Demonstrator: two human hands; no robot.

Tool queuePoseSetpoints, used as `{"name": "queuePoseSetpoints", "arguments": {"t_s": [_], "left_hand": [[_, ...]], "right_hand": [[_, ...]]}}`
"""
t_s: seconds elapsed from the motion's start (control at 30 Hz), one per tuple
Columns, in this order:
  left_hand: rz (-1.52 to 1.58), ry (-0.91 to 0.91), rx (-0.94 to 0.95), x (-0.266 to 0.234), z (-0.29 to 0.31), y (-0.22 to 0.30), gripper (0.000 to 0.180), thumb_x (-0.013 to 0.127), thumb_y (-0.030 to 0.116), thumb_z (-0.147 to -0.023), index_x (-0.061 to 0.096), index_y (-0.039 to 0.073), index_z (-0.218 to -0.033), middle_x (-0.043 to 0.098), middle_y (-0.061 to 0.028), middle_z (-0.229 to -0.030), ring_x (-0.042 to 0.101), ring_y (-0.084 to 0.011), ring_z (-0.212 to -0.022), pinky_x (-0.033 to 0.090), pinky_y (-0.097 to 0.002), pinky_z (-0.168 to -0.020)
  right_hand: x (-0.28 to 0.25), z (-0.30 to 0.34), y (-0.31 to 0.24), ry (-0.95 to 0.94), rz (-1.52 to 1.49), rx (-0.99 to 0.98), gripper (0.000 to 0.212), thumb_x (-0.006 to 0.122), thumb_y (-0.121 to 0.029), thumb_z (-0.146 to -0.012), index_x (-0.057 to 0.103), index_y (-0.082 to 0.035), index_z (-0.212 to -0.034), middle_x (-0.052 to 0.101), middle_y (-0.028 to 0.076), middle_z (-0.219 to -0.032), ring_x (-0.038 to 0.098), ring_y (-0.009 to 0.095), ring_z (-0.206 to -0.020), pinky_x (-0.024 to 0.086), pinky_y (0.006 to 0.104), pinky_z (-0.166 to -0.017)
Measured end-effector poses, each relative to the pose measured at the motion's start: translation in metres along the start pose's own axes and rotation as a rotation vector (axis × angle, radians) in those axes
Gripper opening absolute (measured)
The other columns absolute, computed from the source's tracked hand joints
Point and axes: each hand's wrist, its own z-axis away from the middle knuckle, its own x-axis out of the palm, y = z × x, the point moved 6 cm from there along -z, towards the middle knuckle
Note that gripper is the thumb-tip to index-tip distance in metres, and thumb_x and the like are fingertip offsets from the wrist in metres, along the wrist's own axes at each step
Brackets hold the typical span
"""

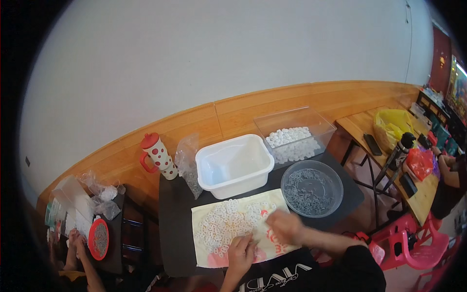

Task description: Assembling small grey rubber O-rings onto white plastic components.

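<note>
My left hand [241, 252] is closed over the near edge of a cream cloth [200, 260], thumb and fingers pressed together. What it pinches, if anything, is too small to make out. Just to the right and a bit farther off, my right hand [284, 228] hovers over the cloth's right side, its fingers curled, blurred and partly hidden. Many small white ring-like plastic pieces [216, 226] lie spread over the cloth, left of and beyond my hands. A round clear tray [339, 194] of small dark grey screw-like pieces [311, 192] stands beyond my right hand.
A white basin [236, 190] stands behind the cloth; a clear box [321, 121] with white pieces is beside it. A bag of grey pieces [189, 168] and a dotted tumbler [161, 158] are at left. Other people's hands [74, 238] work by a red tray [106, 250] farther left.
</note>
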Motion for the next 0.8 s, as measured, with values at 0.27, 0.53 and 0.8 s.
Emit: {"name": "queuePoseSetpoints", "arguments": {"t_s": [0.27, 0.53, 0.8], "left_hand": [[-0.003, 0.021, 0.032, -0.002, 0.002, 0.001, 0.023, 0.069, 0.001, -0.078, 0.066, -0.003, -0.1, 0.062, -0.0165, -0.088, 0.06, -0.033, -0.081, 0.049, -0.0388, -0.071], [-0.002, 0.063, 0.022, -0.006, 0.003, -0.004, 0.022, 0.068, -0.001, -0.078, 0.066, -0.003, -0.1, 0.063, -0.0166, -0.09, 0.06, -0.0331, -0.083, 0.049, -0.0382, -0.071], [-0.014, 0.044, -0.017, -0.003, 0.006, -0.004, 0.023, 0.068, 0.001, -0.079, 0.066, -0.002, -0.102, 0.061, -0.0158, -0.093, 0.059, -0.0339, -0.086, 0.049, -0.0393, -0.074]], "right_hand": [[-0.134, -0.134, 0.132, 0.525, 0.374, 0.074, 0.006, 0.061, 0.003, -0.081, 0.062, -0.001, -0.086, 0.056, 0.016, -0.077, 0.057, 0.034, -0.072, 0.045, 0.0422, -0.06], [0.005, -0.036, 0.057, -0.35, -0.081, 0.217, 0.011, 0.061, -0.001, -0.083, 0.065, -0.002, -0.094, 0.061, 0.015, -0.09, 0.061, 0.031, -0.085, 0.05, 0.0391, -0.073], [0.062, -0.013, 0.052, -0.414, 0.125, 0.146, 0.023, 0.062, 0.001, -0.075, 0.064, -0.002, -0.098, 0.06, 0.016, -0.095, 0.058, 0.036, -0.088, 0.048, 0.0437, -0.081]]}}
